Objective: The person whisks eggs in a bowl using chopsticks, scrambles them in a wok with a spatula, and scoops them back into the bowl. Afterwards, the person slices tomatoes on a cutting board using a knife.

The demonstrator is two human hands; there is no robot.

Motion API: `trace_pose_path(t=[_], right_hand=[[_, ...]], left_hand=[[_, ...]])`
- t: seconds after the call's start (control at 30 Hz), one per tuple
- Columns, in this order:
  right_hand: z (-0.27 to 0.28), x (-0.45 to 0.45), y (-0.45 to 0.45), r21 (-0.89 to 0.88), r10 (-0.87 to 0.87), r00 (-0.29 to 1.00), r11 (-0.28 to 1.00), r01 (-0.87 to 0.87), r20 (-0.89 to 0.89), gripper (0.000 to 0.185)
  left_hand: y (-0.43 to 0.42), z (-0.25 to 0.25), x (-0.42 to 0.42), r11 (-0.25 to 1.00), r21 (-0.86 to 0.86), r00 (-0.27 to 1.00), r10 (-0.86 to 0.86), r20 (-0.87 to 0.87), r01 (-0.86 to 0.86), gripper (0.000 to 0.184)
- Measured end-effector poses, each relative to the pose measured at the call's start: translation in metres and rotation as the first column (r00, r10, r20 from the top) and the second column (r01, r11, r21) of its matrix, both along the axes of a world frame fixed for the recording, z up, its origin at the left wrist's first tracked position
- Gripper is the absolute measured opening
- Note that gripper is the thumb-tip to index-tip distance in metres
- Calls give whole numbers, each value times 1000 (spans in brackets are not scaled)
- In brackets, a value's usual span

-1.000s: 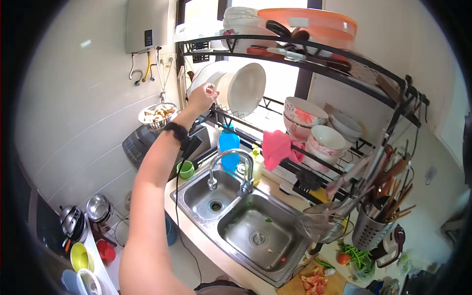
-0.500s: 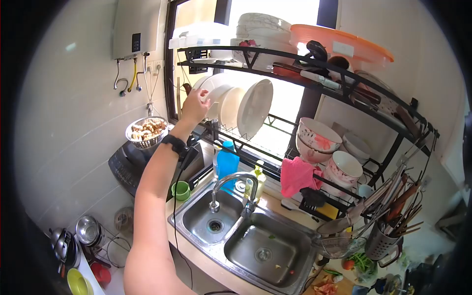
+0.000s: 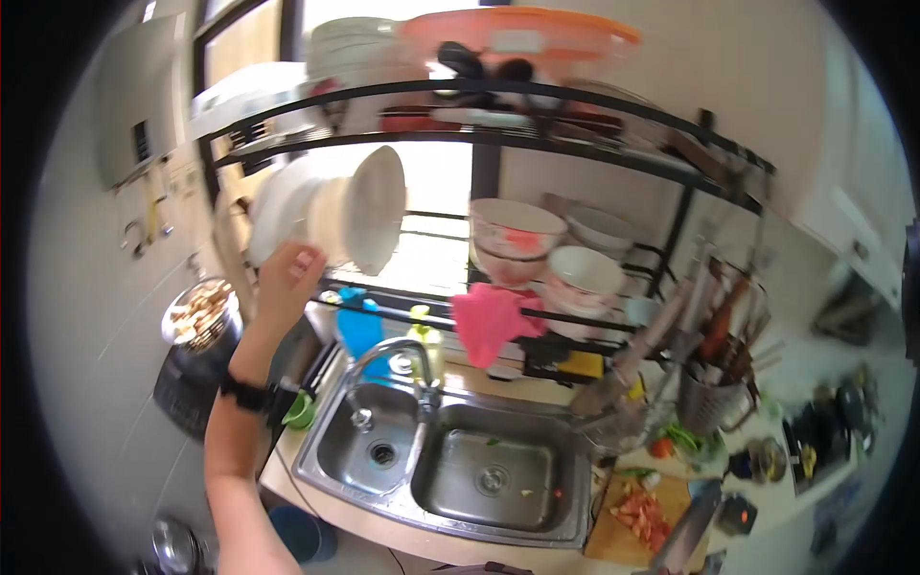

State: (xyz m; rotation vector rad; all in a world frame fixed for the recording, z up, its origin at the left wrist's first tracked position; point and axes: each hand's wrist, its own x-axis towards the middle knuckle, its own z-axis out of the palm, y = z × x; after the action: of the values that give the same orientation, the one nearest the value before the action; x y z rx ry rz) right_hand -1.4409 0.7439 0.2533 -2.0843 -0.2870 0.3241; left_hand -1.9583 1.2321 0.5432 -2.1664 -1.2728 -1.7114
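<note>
My left hand (image 3: 292, 273), with a black band on the wrist, reaches up to the left end of the dish rack. Its curled fingers are closed at the lower edge of a white plate (image 3: 279, 211); motion blur softens the contact. To the right stand a cream plate (image 3: 329, 216) and a large pale oval plate (image 3: 379, 211), both upright. My right hand is out of view.
Below the rack is a double sink (image 3: 489, 479) with a curved faucet (image 3: 388, 347). Patterned bowls (image 3: 517, 230) and a pink cloth (image 3: 494, 321) are right of the plates. A cutting board (image 3: 609, 537) holds chopped red food.
The view has turned, shifting the rack leftward in the picture. My left hand has moved lower relative to the plates, and the white plate beside it appears larger and lower.
</note>
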Motion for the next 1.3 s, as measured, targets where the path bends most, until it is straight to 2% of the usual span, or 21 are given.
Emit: trace_pose_path(t=[0.07, 0.13, 0.17, 0.2, 0.23, 0.3, 0.33, 0.37, 0.43, 0.5, 0.6, 0.67, 0.73, 0.8, 0.87, 0.93, 0.97, 1.1, 1.23, 1.27, 1.3], right_hand=[[8, 3, 5, -202, 23, 996, 979, -41, -90, 25], [-66, 32, -12, 191, -39, 995, 980, 55, -89, 20], [-69, 28, -15, 104, 0, 995, 994, 10, -98, 23], [-49, 23, -14, 20, 2, 993, 1000, 1, -121, 27], [-39, 15, -15, 27, 6, 998, 1000, -4, -63, 29], [-22, 5, -20, -23, -41, 998, 999, 40, -44, 34], [-13, 0, -24, 14, -72, 996, 997, 73, -61, 29], [-8, -3, -28, -48, -101, 995, 994, 100, -25, 30], [-13, 3, -37, -120, -146, 989, 982, 146, 7, 32], [-20, 19, -44, -285, -32, 932, 948, 143, 361, 34], [-7, 48, -46, -341, 22, 924, 932, 120, 383, 33], [-3, 76, -44, -417, 97, 940, 907, 51, 326, 31], [-15, 111, -41, -428, 224, 882, 903, -28, 415, 29], [-29, 141, -40, -443, 290, 855, 893, -80, 430, 30], [-41, 173, -35, -453, 346, 829, 882, -129, 438, 32], [-45, 197, -24, -455, 398, 832, 867, -203, 387, 31], [-66, 217, -21, -366, 442, 720, 890, -274, 536, 27], [-89, 258, -5, -362, 617, 624, 787, -500, 479, 39], [-80, 259, -10, -446, 643, 404, 754, -483, 650, 28], [-84, 266, -9, -444, 652, 388, 742, -503, 651, 28], [-94, 272, -9, -403, 691, 534, 720, -564, 487, 30]], left_hand=[[-11, -20, 12, 995, -56, 996, -84, 9, 85, 8], [-27, -32, 26, 976, 81, 972, -190, -142, 202, 7], [-24, -53, 25, 982, 63, 979, -168, -118, 177, 8], [-33, -63, 28, 982, 138, 967, -92, -238, 128, 8], [-45, -72, 41, 977, 7, 965, -208, -158, 212, 7], [-48, -98, 59, 963, 63, 946, -242, -216, 261, 7], [-42, -124, 59, 944, -145, 940, -316, -128, 297, 6], [-52, -136, 74, 915, -209, 906, -383, -178, 346, 11], [-86, -151, 119, 842, -285, 823, -523, -223, 458, 12], [-106, -175, 156, 769, -332, 719, -634, -286, 546, 6], [-139, -217, 210, 615, -455, 563, -784, -262, 644, 5], [-179, -247, 239, 490, -647, 625, -781, -28, 584, 6], [-199, -266, 265, 369, -791, 616, -787, 13, 488, 8], [-223, -280, 287, 431, -791, 651, -757, -57, 433, 12], [-242, -294, 303, 395, -819, 646, -762, -39, 416, 12], [-258, -310, 312, 487, -773, 652, -748, -128, 407, 15], [-267, -326, 317, 490, -782, 668, -732, -131, 384, 16], [-328, -336, 339, 466, -847, 812, -579, -73, 256, 17], [-366, -334, 351, 451, -870, 842, -533, -86, 197, 15], [-375, -333, 347, 463, -870, 843, -525, -114, 171, 16], [-384, -334, 344, 471, -869, 856, -503, -121, 154, 16]])
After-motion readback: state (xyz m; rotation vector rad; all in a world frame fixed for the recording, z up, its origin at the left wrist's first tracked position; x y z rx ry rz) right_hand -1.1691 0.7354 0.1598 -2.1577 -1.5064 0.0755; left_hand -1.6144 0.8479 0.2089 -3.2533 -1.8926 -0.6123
